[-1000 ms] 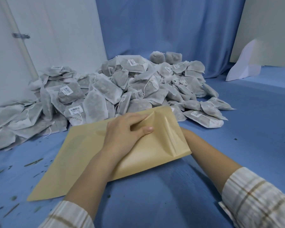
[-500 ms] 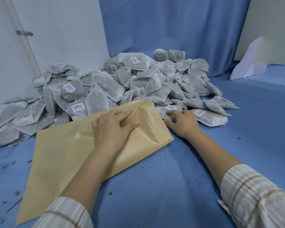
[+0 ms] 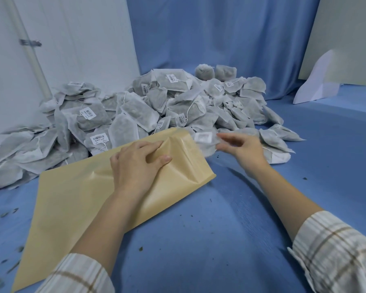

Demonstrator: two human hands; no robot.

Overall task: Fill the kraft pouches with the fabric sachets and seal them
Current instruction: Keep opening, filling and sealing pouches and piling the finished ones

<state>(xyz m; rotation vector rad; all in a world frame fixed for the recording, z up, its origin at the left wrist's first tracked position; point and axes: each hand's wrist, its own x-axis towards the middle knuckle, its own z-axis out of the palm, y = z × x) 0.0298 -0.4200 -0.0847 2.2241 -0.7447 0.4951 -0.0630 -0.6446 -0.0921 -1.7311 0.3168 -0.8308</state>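
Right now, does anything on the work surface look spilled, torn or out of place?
Dark flecks lie scattered on the blue cloth, densest at the left edge; they look like spilled filling, though no torn sachet shows. The kraft pouch is creased under the left hand.

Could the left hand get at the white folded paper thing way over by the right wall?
Probably not: the left hand is holding the kraft pouch, and the folded paper sits far across the blue table, beyond the right hand.

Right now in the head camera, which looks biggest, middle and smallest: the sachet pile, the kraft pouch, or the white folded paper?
1. sachet pile
2. kraft pouch, nearer the camera, so unsure against the pile
3. white folded paper
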